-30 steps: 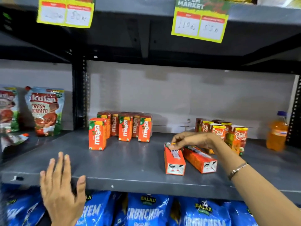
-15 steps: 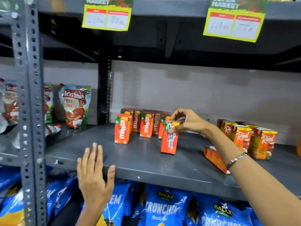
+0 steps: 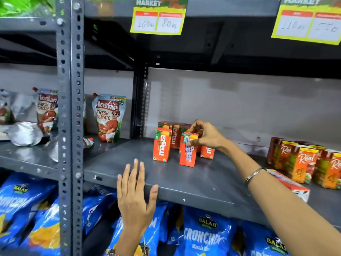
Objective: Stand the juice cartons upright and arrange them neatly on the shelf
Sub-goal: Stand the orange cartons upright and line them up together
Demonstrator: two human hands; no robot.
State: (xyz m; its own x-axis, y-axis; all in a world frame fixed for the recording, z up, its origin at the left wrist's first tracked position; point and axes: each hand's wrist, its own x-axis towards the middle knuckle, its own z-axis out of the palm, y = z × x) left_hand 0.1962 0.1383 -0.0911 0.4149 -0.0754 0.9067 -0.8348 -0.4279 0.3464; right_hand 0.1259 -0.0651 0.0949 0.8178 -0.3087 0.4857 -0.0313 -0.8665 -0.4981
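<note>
My right hand [image 3: 206, 137] pinches the top of an orange juice carton [image 3: 187, 156] that stands upright on the grey shelf [image 3: 193, 183], its straw side facing me. To its left stands another upright Maaza carton [image 3: 162, 145], with a row of several more cartons [image 3: 175, 133] behind, partly hidden by my hand. One carton [image 3: 291, 185] still lies flat on the shelf, to the right of my forearm. My left hand [image 3: 133, 196] rests flat with fingers spread on the shelf's front edge.
A group of upright Real cartons [image 3: 304, 163] stands at the right. Tomato sauce pouches [image 3: 108, 117] sit on the left bay, behind a perforated upright post [image 3: 69, 108]. Blue snack bags [image 3: 206, 235] fill the shelf below. Price tags [image 3: 158, 21] hang overhead.
My right hand lifted one flat carton, stood it upright and carried it left next to the Maaza row. The view has shifted left. My left hand stayed on the shelf edge.
</note>
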